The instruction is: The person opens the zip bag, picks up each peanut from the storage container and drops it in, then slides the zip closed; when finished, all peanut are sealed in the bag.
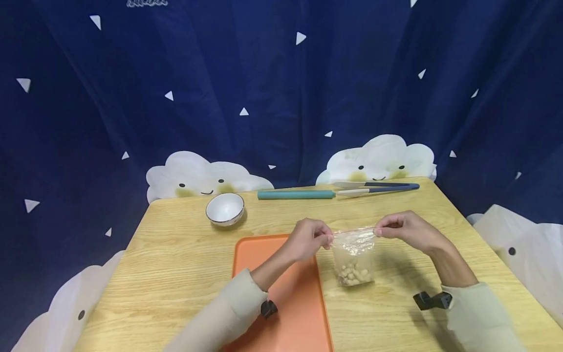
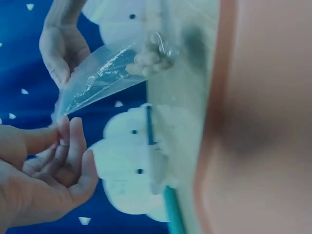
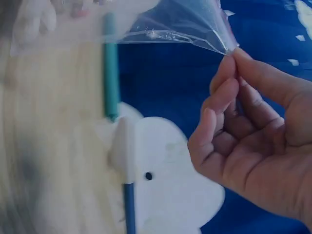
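A clear zip bag (image 1: 354,254) hangs between my two hands, its reddish zip edge stretched along the top. Pale, peanut-like pieces (image 1: 353,274) lie gathered in its bottom. My left hand (image 1: 308,239) pinches the left top corner between thumb and forefinger; in the left wrist view the other fingers (image 2: 88,168) are loosely curled. At the opposite corner my right hand (image 1: 406,229) pinches the bag the same way, and the right wrist view shows its thumb and fingertip meeting on the plastic (image 3: 214,29).
An orange tray (image 1: 281,313) lies under my left forearm. Behind it stand a white bowl (image 1: 225,209) with a dark rim, a teal stick (image 1: 295,194) and blue-and-white tongs (image 1: 391,188) near the table's far edge. A dark blue curtain (image 1: 264,73) hangs beyond.
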The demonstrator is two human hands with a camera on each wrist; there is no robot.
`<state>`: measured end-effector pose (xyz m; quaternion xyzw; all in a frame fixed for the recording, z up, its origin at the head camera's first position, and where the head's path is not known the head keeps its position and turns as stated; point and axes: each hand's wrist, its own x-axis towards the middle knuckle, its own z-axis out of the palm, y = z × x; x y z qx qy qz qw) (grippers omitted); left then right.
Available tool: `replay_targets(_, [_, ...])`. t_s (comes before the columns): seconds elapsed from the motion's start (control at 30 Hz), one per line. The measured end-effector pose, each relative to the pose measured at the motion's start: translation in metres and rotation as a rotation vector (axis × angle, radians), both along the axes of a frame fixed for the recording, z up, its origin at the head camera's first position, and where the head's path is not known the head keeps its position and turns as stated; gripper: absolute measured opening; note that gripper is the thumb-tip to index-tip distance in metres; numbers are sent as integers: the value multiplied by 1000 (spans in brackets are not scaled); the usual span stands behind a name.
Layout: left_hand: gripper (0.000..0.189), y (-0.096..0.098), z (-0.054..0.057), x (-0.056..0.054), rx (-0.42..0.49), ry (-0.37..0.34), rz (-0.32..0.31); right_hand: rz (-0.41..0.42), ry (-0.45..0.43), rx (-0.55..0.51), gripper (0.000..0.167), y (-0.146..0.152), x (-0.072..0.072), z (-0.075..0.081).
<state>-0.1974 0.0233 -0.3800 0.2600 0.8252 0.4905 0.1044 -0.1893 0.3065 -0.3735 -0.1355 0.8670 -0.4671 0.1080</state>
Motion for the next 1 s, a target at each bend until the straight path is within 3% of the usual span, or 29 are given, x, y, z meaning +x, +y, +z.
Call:
replay_targets(0.1, [16,7,-9,-12,-54,-72,48,-17,-80,64,25,-3,-15,-10])
replay_targets(0.2, [18,11,-19,-24,-130,-81,109,-47,-102,127,25,-10,-28,-21])
replay_targets(0.33, [19,13,-29,-41,-156,-93,184,-81,-66,183,21,-22,-48,-31])
replay_targets(0.43, [18,13,-35,-52,-140,-168,223,-82,-23,239,17,-29,-63,-39])
replay_targets(0.57, [16,14,-43,-63,-200,-242,272,-60,6,332,15,-37,-80,-52])
replay_targets(0.7, [23,16,-48,-69,-274,-304,273,-59,-15,370,16,-39,-88,-64])
replay_targets(0.8, [23,13,-46,-69,-290,-328,221,-59,-57,374,19,-36,-88,-66])
replay_targets(0.87, [21,5,-42,-67,-284,-291,183,-54,-76,382,24,-32,-88,-65])
replay_targets(1.0, [23,-30,-30,-67,-289,13,115,-83,-53,419,41,-20,-88,-56])
